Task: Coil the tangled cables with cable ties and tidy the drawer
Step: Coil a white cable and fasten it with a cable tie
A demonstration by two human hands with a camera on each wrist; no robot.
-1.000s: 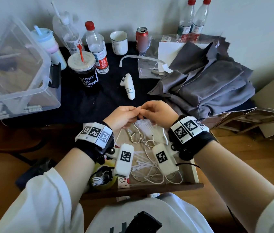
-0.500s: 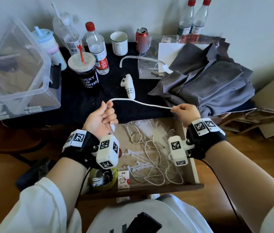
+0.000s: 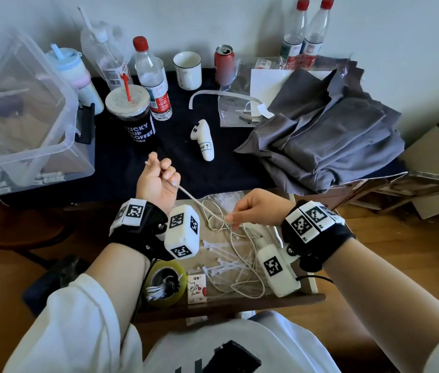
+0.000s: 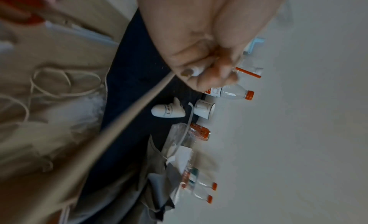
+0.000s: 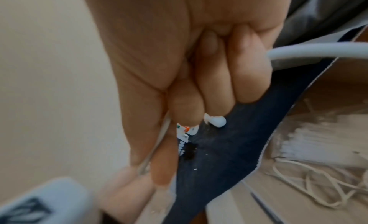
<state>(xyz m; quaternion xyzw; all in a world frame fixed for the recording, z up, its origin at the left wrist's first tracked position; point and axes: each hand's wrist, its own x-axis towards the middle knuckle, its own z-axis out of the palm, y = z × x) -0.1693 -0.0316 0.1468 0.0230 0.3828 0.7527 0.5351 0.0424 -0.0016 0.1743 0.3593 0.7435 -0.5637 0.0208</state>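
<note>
From above, the left hand [image 3: 156, 181] is curled round one end of a thin white cable [image 3: 199, 204], and the right hand [image 3: 256, 208] pinches it lower down, over the open drawer [image 3: 304, 293] where the rest lies tangled among loose ties [image 3: 223, 265].

At the left wrist, the cable [image 4: 139, 106] runs taut from the fist: light, limp, probably slick.

At the right wrist, curled fingers [image 5: 215, 79] clamp it; I'd grip near the plug.

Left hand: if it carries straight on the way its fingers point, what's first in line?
Probably the iced coffee cup. The left hand, gripping the white cable, points up-table toward it, over bare dark cloth. Depth is unclear; it might pass above.
</note>
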